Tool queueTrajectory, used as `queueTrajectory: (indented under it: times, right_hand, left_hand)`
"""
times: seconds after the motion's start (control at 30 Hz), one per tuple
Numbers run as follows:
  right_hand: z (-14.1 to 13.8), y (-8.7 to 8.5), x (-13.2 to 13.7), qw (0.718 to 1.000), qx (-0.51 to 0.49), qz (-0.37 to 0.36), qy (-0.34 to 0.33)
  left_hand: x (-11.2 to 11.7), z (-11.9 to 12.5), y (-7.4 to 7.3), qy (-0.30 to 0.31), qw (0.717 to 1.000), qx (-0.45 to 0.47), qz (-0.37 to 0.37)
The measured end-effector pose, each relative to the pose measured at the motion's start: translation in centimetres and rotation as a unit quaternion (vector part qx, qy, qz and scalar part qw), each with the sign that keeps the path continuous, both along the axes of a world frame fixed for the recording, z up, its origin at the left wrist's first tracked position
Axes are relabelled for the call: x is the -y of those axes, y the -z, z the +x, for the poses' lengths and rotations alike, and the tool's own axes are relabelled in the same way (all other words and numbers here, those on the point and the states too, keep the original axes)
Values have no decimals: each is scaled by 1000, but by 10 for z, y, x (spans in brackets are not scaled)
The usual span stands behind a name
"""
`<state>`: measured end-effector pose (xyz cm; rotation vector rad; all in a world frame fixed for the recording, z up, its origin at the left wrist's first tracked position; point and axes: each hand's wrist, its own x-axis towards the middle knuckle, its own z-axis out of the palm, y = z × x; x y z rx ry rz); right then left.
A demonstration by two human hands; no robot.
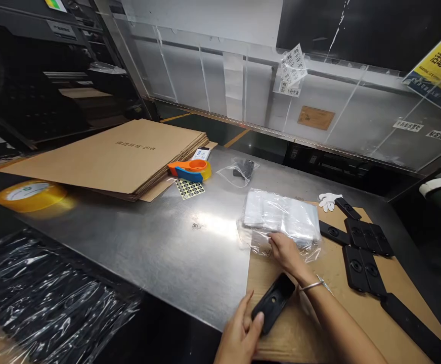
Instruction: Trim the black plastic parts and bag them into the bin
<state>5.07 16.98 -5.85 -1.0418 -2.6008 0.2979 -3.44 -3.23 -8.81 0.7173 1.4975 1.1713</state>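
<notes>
My left hand [240, 331] grips a black plastic casing [273, 302] by its lower end, thumb on top. The hollow side of the casing faces up and a small hole shows in its floor. Beyond it, my right hand [285, 251] pinches the near edge of a clear plastic bag [260, 238]. That bag lies against a stack of clear plastic bags [277, 212], and the exact spot under the fingertips is partly hidden. A bracelet circles the right wrist.
Several black casings [357, 265] lie on a cardboard sheet [319, 303] at right, near a white glove [328, 201]. Flat cartons [122, 156], a tape dispenser [190, 171], a sticker sheet [189, 189] and a tape roll [31, 195] occupy the left. A clear partition [213, 76] stands behind.
</notes>
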Motion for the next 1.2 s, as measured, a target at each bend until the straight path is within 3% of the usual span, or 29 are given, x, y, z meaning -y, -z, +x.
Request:
queueTrajectory:
  times: [0.17, 0.27, 0.33, 0.47, 0.57, 0.7, 0.83, 1.03, 1.2]
  right_hand:
    - [8, -7, -12, 999, -34, -35, 11]
    - [8, -11, -12, 999, -30, -24, -3]
    - [7, -14, -6, 999, -15, -6, -32]
    - [2, -16, 8, 994, 25, 35, -98]
    - [-3, -15, 7, 992, 42, 54, -109]
    - [-4, -10, 2, 994, 26, 70, -80]
    - [-2, -4, 13, 996, -19, 75, -38]
    - [4, -8, 30, 994, -89, -7, -66]
    - [10, -15, 20, 979, -175, -105, -20]
  left_hand:
    - [-59, -29, -25, -80, 993, 28, 85]
    - [-94, -33, -25, -95, 991, 27, 92]
    - [-106, -31, -19, -103, 990, 41, 83]
    - [-102, -23, -3, -128, 987, 80, 60]
    - [-94, -20, 1, -142, 983, 107, 46]
    - [-96, -20, -14, -136, 977, 153, 50]
    - [-110, -16, -35, -113, 964, 224, 93]
    - [-128, -10, -32, -157, 938, 279, 134]
    - [-127, -15, -33, -102, 940, 298, 128]
